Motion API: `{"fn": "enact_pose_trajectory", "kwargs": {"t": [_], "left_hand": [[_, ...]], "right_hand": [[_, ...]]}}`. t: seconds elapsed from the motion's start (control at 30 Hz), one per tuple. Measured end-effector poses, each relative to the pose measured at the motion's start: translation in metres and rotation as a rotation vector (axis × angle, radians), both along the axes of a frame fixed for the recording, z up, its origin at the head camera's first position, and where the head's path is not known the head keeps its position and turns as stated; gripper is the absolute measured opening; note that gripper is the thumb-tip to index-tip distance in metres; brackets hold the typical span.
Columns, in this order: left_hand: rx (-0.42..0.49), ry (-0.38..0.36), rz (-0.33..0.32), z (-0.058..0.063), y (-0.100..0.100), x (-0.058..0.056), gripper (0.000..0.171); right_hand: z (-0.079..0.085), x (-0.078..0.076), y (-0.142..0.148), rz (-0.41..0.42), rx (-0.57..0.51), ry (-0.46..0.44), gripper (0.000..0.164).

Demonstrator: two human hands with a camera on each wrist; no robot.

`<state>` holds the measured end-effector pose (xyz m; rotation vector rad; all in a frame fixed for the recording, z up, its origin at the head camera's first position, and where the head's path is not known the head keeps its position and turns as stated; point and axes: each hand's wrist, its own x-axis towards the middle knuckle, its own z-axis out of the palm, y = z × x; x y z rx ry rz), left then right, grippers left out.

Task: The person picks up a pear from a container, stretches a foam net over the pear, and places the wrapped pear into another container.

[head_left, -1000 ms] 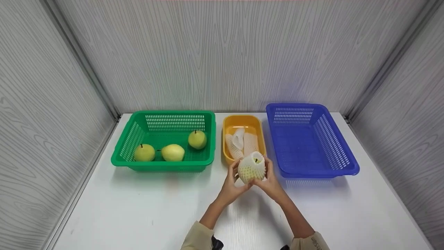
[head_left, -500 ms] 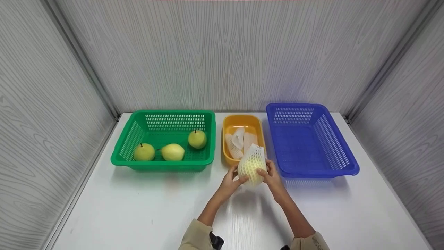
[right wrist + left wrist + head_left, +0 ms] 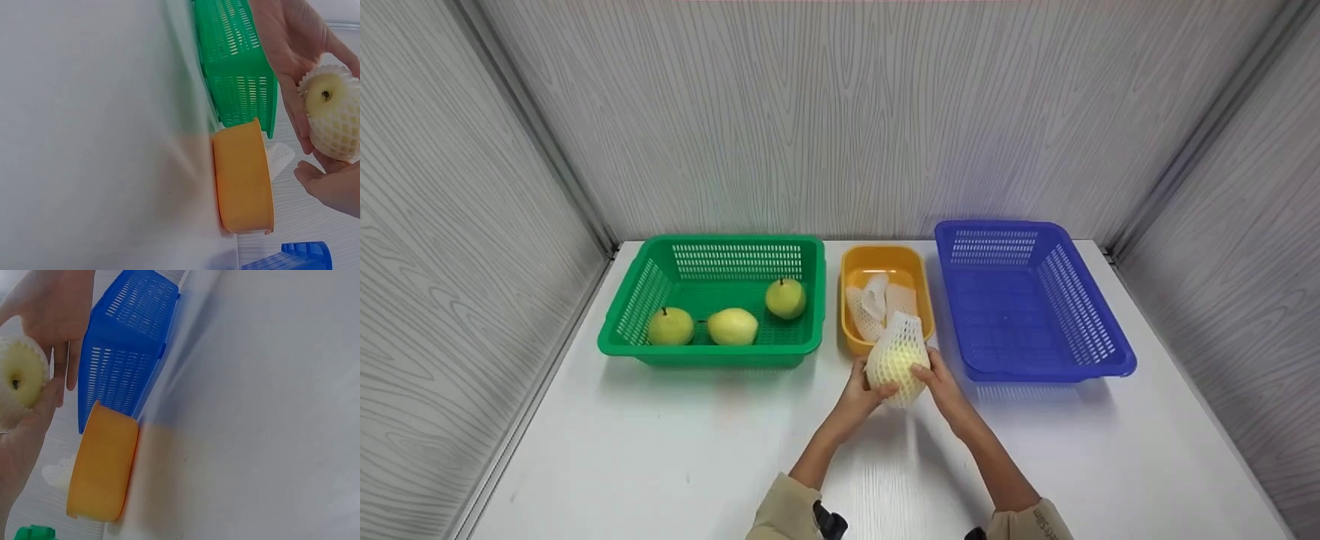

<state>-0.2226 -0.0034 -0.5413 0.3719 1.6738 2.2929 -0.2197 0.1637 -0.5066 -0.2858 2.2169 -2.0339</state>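
Note:
A pear in a white foam net sleeve (image 3: 898,367) is held between both hands over the table's middle, just in front of the orange box. The left hand (image 3: 855,401) grips its left side with the thumb in front, and the right hand (image 3: 946,394) grips the right side, thumb pressing the net. The sleeve's loose end rises past the pear's top and overlaps the orange box in the head view. From below, the right wrist view shows the pear's bare end (image 3: 320,97) with a dark spot inside the net's scalloped edge. Several fingers are hidden behind the pear.
An orange box (image 3: 885,257) with several white foam nets (image 3: 866,311) stands at the back centre. To its left is a green basket (image 3: 712,351) with three bare pears (image 3: 733,327). A blue basket (image 3: 1035,319) stands right. Walls enclose the table (image 3: 697,450).
One second ago the stem showed through the net's opening; since then the sleeve's end has come up past the pear's top and hides it. The pear and hands have shifted slightly left.

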Motion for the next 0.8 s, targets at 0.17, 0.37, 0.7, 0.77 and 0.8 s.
{"fn": "enact_pose_trajectory", "kwargs": {"t": [0.17,0.37,0.7,0.77,0.8], "left_hand": [[-0.053,0.046,0.084,0.001,0.001,-0.002,0.085],[-0.155,0.049,0.198,0.002,0.004,-0.003,0.089],[-0.536,0.423,0.468,-0.003,0.028,0.001,0.088],[-0.6,0.491,0.513,-0.005,0.032,0.003,0.087],[-0.62,0.524,0.53,-0.005,0.034,0.003,0.087]], "right_hand": [[0.0,0.0,-0.001,-0.042,-0.03,0.021,0.048],[0.002,0.002,-0.004,-0.162,-0.037,0.052,0.043],[0.001,0.001,-0.01,-0.188,0.094,-0.144,0.073],[0.0,0.0,-0.011,-0.201,0.106,-0.174,0.079],[0.0,-0.001,-0.011,-0.2,0.1,-0.187,0.082]]}}
